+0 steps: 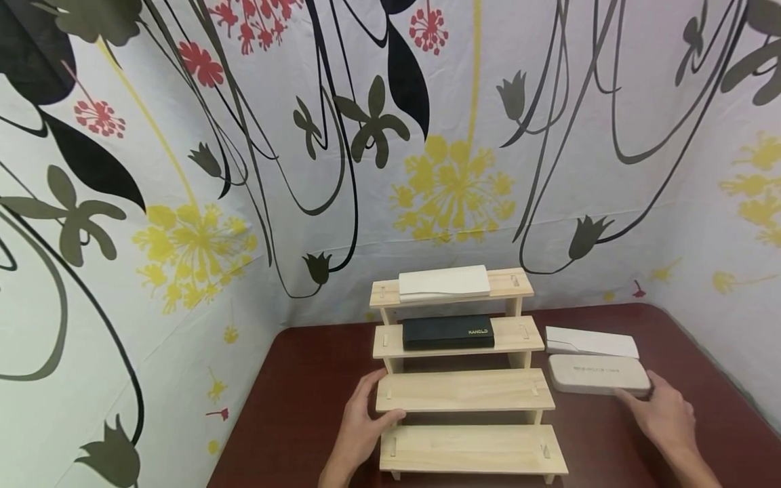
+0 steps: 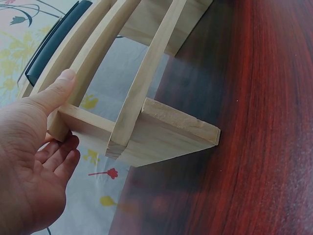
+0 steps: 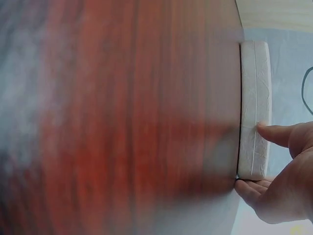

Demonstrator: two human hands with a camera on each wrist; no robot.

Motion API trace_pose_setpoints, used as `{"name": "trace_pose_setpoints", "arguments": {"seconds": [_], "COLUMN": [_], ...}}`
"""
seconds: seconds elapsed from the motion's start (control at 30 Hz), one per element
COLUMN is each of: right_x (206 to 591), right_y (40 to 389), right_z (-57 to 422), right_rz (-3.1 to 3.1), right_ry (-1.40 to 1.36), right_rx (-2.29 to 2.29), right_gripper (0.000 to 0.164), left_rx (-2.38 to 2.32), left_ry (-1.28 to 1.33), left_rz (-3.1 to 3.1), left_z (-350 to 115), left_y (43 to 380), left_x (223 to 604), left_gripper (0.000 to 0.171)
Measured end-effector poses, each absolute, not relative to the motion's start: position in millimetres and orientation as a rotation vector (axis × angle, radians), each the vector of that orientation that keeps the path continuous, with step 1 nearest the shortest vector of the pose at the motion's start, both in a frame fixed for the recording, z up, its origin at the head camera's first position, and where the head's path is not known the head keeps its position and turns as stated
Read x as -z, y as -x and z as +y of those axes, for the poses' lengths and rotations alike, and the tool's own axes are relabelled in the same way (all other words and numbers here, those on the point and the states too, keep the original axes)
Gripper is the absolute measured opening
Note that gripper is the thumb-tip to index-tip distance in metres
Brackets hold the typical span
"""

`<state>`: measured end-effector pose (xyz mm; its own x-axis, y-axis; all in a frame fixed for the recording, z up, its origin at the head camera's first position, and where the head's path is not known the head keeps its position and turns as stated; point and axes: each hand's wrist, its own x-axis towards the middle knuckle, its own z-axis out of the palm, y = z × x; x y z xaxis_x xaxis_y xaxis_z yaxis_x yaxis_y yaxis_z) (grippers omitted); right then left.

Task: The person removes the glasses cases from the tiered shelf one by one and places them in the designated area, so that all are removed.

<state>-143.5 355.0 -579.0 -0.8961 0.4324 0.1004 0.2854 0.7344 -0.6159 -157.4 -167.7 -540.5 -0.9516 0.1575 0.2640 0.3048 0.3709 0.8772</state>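
A stepped wooden display stand (image 1: 464, 390) with several shelves stands on the dark red table. My left hand (image 1: 360, 423) grips the left end of its second shelf from the front, thumb at the front edge. The left wrist view shows the fingers (image 2: 58, 161) curled around that shelf's end. To the right of the stand lies a white hard case (image 1: 601, 375) with rounded corners and faint lettering. My right hand (image 1: 668, 417) holds it at its right end. In the right wrist view, the thumb is against its seamed side (image 3: 253, 107) and the fingers are at its end.
Behind the white case lies a slimmer white box (image 1: 592, 342). A black box (image 1: 448, 332) with gold lettering sits on the third shelf, and a flat white case (image 1: 444, 282) on the top one. Flower-patterned cloth (image 1: 457, 203) encloses the table (image 1: 317, 379) at the back and sides.
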Motion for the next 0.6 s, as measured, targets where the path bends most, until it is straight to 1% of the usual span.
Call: {"name": "trace_pose_setpoints", "arguments": {"seconds": [0.1, 0.27, 0.6], "right_x": [578.7, 579.1, 578.7], "right_y": [144.7, 147.0, 153.3], "right_z": [355.4, 355.6, 350.4], "right_rz": [-2.708, -2.707, -2.666], "right_ry": [0.567, 0.568, 0.680], "right_rx": [-0.920, -0.937, -0.928], "right_gripper": [0.077, 0.079, 0.067], "left_rx": [1.611, 1.571, 1.612], "left_ry": [0.425, 0.443, 0.438], "left_rz": [-2.497, -2.509, -2.517], "left_z": [-168.3, -168.7, -170.1], "left_y": [158.2, 159.7, 159.7], "left_x": [542.2, 543.8, 543.2], "left_gripper": [0.078, 0.080, 0.082]}}
